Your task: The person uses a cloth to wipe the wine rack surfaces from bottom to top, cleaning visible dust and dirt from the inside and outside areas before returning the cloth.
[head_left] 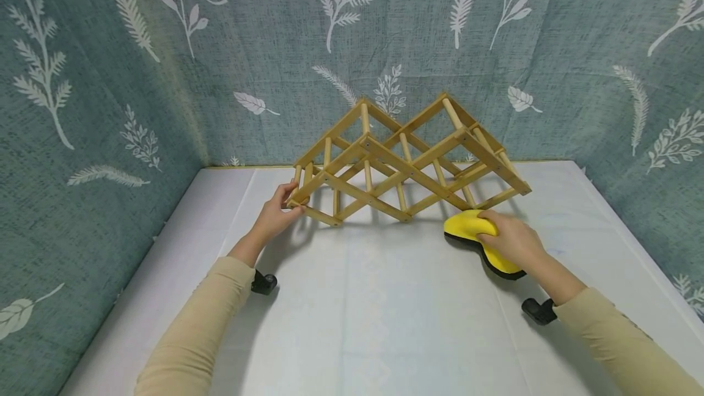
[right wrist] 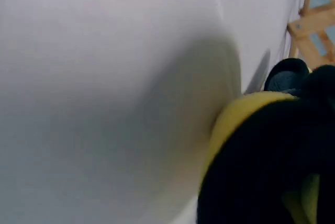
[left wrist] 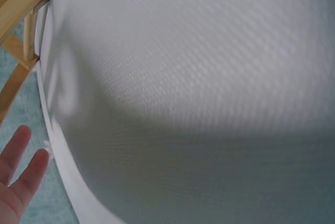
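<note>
A wooden folding lattice rack (head_left: pixel 379 167), zigzag-shaped with crossed slats and round dowels, stands at the far side of the white surface. At its left end is my left hand (head_left: pixel 272 216), with fingers and thumb to either side of the lower corner. In the left wrist view, two fingers (left wrist: pixel 29 182) of that hand look straight and spread, apart from the wood. My right hand (head_left: pixel 514 240) grips a yellow, hourglass-shaped thing (head_left: pixel 464 225) with a black edge, in front of the rack's right end. The right wrist view shows its black parts close up; its kind is unclear.
White cloth (head_left: pixel 385 298) covers the surface. Blue-green fabric with white leaf prints (head_left: pixel 275 41) hangs behind and on both sides. Black wrist devices (head_left: pixel 264 283) show beneath both sleeves.
</note>
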Demonstrator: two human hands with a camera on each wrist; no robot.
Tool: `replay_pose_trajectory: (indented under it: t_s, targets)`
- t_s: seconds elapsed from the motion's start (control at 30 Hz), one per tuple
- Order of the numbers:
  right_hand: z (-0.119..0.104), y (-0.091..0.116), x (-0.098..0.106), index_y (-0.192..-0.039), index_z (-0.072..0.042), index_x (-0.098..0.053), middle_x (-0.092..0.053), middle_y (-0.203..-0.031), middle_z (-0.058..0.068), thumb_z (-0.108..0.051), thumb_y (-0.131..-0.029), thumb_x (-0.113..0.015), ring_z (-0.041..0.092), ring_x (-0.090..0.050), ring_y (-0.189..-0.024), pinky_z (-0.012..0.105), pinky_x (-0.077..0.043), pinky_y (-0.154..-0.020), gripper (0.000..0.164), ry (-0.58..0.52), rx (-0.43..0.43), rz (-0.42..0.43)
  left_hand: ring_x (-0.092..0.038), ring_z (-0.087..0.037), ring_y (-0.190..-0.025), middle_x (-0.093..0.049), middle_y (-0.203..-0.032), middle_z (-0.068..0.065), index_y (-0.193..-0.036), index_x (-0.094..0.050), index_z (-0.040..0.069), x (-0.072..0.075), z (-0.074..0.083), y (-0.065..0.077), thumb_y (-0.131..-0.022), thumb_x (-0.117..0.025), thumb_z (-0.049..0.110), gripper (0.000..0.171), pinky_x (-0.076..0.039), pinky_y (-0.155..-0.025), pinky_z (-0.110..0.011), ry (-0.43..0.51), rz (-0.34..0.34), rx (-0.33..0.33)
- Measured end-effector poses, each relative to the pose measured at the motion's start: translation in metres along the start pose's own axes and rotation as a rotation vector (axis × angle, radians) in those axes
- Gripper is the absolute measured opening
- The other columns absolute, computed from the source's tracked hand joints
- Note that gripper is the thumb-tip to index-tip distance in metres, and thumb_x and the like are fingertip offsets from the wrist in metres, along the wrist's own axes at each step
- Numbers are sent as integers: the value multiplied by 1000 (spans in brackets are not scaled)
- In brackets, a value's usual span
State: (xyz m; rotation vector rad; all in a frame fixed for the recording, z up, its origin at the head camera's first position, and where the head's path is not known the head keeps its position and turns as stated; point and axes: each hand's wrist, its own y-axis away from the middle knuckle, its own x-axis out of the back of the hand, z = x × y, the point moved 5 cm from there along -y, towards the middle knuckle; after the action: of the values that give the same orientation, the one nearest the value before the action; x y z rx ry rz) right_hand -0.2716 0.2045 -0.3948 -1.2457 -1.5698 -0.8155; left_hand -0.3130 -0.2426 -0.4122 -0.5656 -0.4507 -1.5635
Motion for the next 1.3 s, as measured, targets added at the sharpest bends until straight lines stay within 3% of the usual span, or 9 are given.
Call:
replay_pose_trajectory:
  t_s: [0.13,0.3,0.77,0.9,1.13,1.3]
  targets:
    - [3,-9,-2,-124,-3,-52,-57,-118,24,-20,-86,-63,41,-58,-93,49,-46,-66,43,-30,22,69,-43,-38,-122,-28,-149,-5,-140,-31,14,0,0,0,-87,-58,21,60,-32,-100,-51,-6,5,-5]
    - [-14,-12,2,-121,-4,-56,-61,-112,22,-17,-84,-66,35,-61,-84,46,-47,-64,41,-47,95,204,-44,-38,-120,-27,-150,-5,-141,-30,14,2,0,1,-87,-58,21,60,-34,-99,-50,-15,6,-8]
    - [-107,-25,36,-116,-5,-60,-63,-110,17,-16,-79,-71,31,-62,-89,43,-49,-67,40,-180,315,438,-44,-37,-120,-26,-150,-2,-142,-29,15,1,1,2,-88,-57,23,61,-37,-97,-49,-15,-7,7]
    - [-130,-31,45,-116,-6,-60,-64,-107,16,-16,-80,-71,28,-62,-82,40,-49,-64,39,-225,352,465,-45,-37,-119,-26,-150,-1,-141,-30,15,2,2,3,-88,-57,22,60,-37,-96,-49,-10,-5,3]
    - [-161,-39,61,-119,-7,-60,-63,-113,14,-17,-82,-70,28,-62,-89,40,-50,-72,40,-295,380,480,-41,-38,-124,-25,-150,-5,-142,-28,14,1,3,3,-89,-56,21,61,-34,-99,-51,7,-20,5]
    - [-179,-42,70,-117,-7,-60,-64,-109,14,-17,-81,-70,27,-63,-84,38,-50,-68,39,-319,405,523,-41,-38,-124,-25,-150,-5,-142,-28,15,1,3,3,-88,-57,22,62,-33,-100,-51,14,-22,11]
